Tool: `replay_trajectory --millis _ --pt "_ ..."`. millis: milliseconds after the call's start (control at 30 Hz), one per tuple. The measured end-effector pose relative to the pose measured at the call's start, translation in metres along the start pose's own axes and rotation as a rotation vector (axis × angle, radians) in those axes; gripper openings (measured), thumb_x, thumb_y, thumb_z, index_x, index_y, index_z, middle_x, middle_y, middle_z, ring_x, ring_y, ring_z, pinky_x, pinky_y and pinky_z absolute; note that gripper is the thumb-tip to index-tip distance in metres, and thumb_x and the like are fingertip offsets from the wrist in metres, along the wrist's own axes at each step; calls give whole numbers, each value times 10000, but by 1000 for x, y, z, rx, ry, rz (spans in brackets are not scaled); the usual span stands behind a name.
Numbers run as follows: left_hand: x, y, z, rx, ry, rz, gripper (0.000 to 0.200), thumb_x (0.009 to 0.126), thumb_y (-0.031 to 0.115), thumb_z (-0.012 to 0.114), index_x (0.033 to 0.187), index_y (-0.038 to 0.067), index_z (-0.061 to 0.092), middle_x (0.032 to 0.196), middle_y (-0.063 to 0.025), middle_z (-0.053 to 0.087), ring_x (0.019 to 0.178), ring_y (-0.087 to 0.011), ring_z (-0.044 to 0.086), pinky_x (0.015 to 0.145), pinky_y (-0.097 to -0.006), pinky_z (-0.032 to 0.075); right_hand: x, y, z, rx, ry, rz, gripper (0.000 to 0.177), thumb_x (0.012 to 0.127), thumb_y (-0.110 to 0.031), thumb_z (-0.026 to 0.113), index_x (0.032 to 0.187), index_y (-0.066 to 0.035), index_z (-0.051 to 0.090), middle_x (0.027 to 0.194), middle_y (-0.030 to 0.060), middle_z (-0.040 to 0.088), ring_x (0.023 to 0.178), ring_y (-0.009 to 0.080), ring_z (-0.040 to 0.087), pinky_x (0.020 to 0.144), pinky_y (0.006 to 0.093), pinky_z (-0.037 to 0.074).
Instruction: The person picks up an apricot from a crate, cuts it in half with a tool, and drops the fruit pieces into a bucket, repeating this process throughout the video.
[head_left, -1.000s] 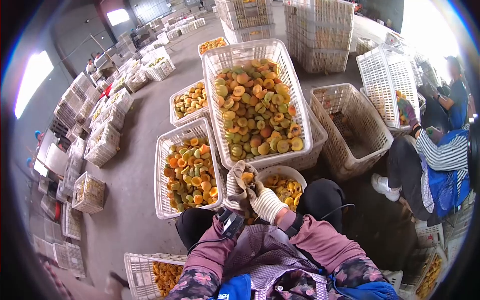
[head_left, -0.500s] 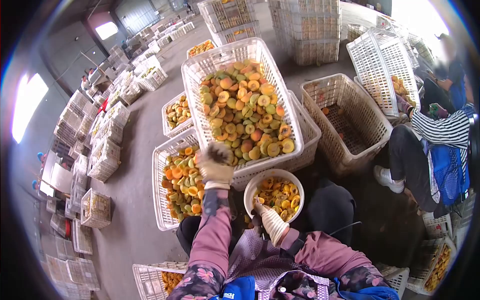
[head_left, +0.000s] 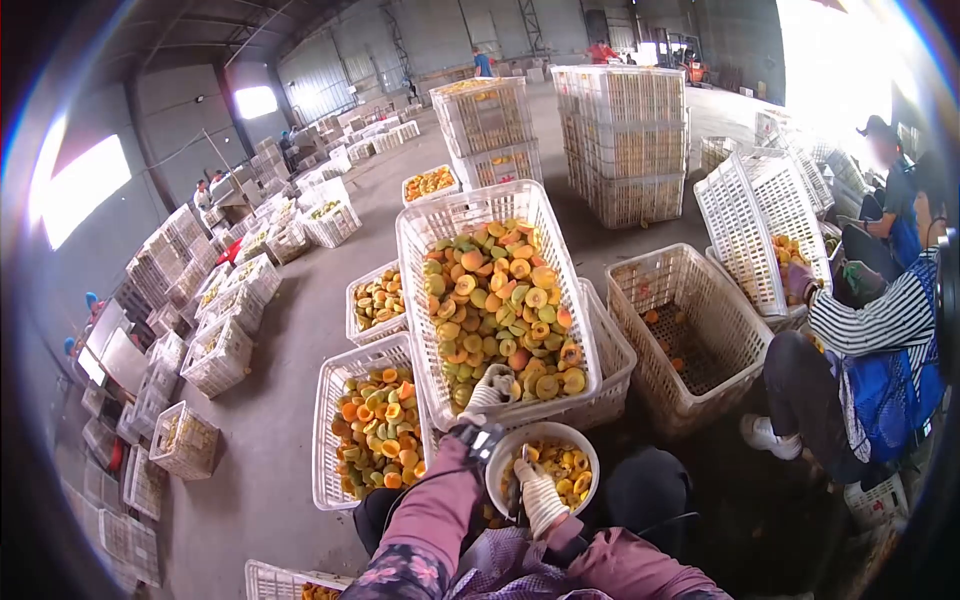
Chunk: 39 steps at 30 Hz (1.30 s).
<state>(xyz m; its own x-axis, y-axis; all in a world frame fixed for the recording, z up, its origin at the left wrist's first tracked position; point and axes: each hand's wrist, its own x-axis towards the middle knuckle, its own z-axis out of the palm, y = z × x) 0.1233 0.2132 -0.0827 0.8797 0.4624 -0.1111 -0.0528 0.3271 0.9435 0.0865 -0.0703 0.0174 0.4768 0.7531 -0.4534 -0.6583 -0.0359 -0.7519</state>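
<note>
The gloved left hand (head_left: pixel 492 388) dips among fruit halves (head_left: pixel 490 300) in the upper crate (head_left: pixel 588 372); its grip is unclear. The gloved right hand (head_left: pixel 540 497) clasps a slim tool (head_left: pixel 524 454), mostly hidden, at the white bucket (head_left: pixel 594 482) of cut fruit (head_left: pixel 568 466). Leftward sits a filled crate (head_left: pixel 324 440); rightward, a crate with few pieces (head_left: pixel 705 402). The frame crops a bottom crate (head_left: pixel 262 580).

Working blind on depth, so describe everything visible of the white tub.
The tub is round, open-topped, apparently plastic. It stands between the knees, beside the near end of the heaped crate, holding orange-yellow fruit pieces. The gloved right hand is over its near side; rim contact is unclear. Its base is hidden.
</note>
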Motion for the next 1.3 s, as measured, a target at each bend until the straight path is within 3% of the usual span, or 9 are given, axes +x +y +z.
replay_trajectory --millis 100,133,200,300,600,1067,1133,1200,1300 --pt "-96 37 94 -364 206 263 200 850 118 510 1048 92 525 896 -34 561 738 -163 554 561 -277 482 2 -6 6 -44 71 -291 288 896 -286 546 1006 -23 586 826 12 575 711 94 502 632 262 428" --pt "-117 30 110 -134 275 363 223 905 43 382 1099 38 492 1072 -62 486 924 -135 531 852 -245 465 -3 -15 13 -3 63 -324 296 895 -286 548 1019 -18 574 850 19 581 744 104 516 659 273 439" --pt "-154 29 119 250 231 418 236 941 162 432 1129 38 502 1068 -71 531 922 -145 547 839 -267 470 -1 -8 8 -106 -23 -195 372 884 -328 540 1101 -26 517 838 135 624 716 244 593 649 336 470" --pt "-167 35 133 -371 99 124 469 947 450 413 1162 46 516 996 -65 601 908 -161 570 785 -269 470 -5 -7 7 -854 38 -430 449 885 -388 475 1140 -20 461 910 306 588 849 474 563 714 488 453" --pt "-186 33 133 -325 198 363 303 951 239 416 1144 17 487 996 -123 594 889 -224 585 830 -355 488 2 5 7 -845 25 -542 474 884 -391 481 1143 6 448 851 295 600 836 456 577 696 490 454" --pt "-189 36 142 -457 378 276 343 962 348 399 950 32 530 808 -82 576 768 -194 576 724 -308 477 1 15 7 -996 -57 -414 388 894 -254 469 1134 44 412 876 279 594 740 457 575 628 455 469" --pt "-188 30 142 -467 425 293 347 954 357 421 915 32 538 765 -76 577 737 -187 576 704 -296 475 -5 5 9 -987 -60 -435 349 905 -243 466 1114 33 427 851 233 600 701 411 581 624 429 468" --pt "-186 29 140 -314 467 283 351 954 361 425 903 32 534 779 -74 583 741 -176 574 701 -289 470 -11 -8 10 -556 -214 44 329 916 -253 467 1102 19 461 814 181 595 740 344 586 686 403 464" --pt "-184 23 144 -221 417 304 301 948 310 426 908 29 525 810 -68 589 765 -162 569 708 -279 463 10 29 -6 -734 -112 -276 238 920 -256 483 1050 -56 490 711 74 536 579 197 518 513 313 423"
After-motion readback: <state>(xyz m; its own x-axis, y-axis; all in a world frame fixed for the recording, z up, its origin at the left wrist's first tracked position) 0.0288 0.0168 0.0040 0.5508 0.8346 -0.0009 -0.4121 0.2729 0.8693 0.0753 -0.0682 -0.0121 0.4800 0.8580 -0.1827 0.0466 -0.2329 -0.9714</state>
